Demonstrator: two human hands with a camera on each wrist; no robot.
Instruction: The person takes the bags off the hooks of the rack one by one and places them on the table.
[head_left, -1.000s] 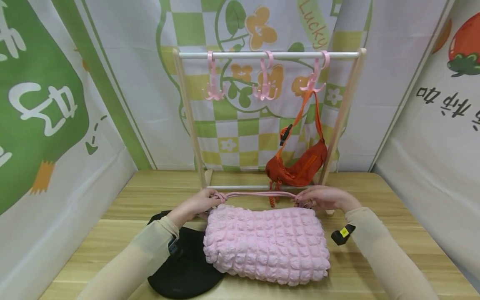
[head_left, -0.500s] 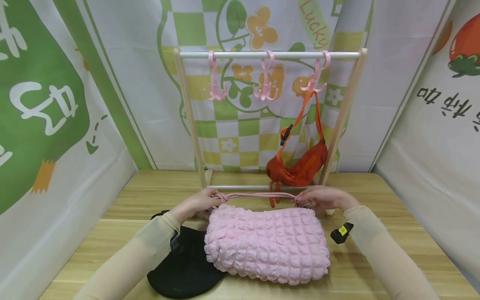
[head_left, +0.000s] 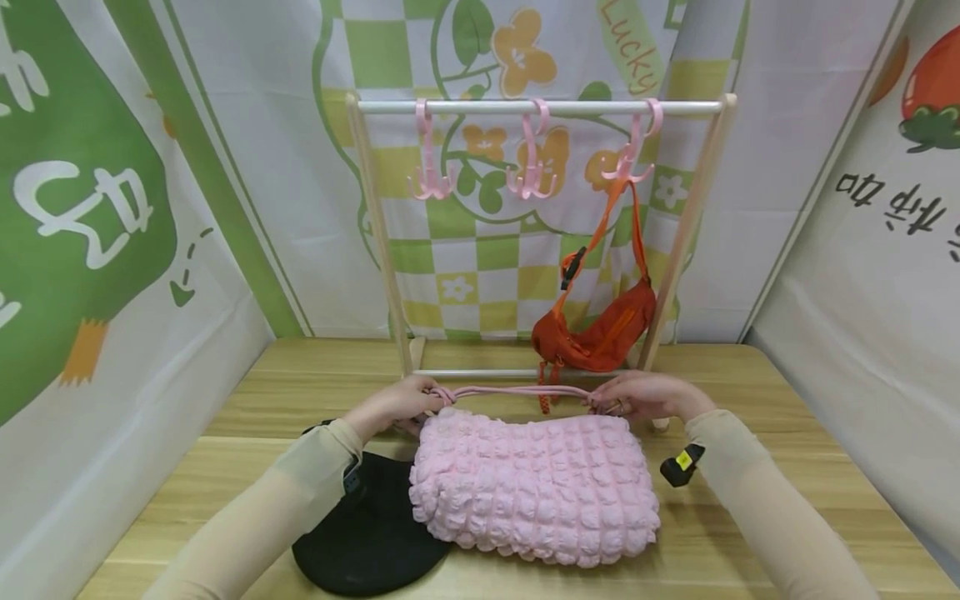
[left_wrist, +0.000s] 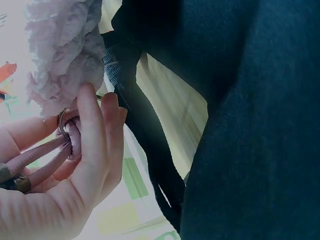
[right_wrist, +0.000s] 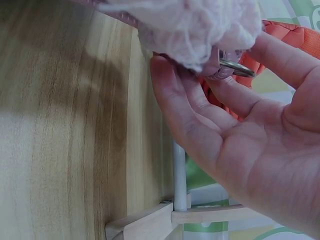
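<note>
We see almost nothing shift over the last second: the pink puffy shoulder bag (head_left: 534,487) stays at six o'clock from the garment rack (head_left: 480,107), low at the bench (head_left: 780,433), its strap (head_left: 521,391) drawn between our hands. At the bag's ten o'clock, our left hand (head_left: 397,403) has fingers curled round one strap end; at two, our right hand (head_left: 651,395) grips the other. We judge this two-handed hold settled.
</note>
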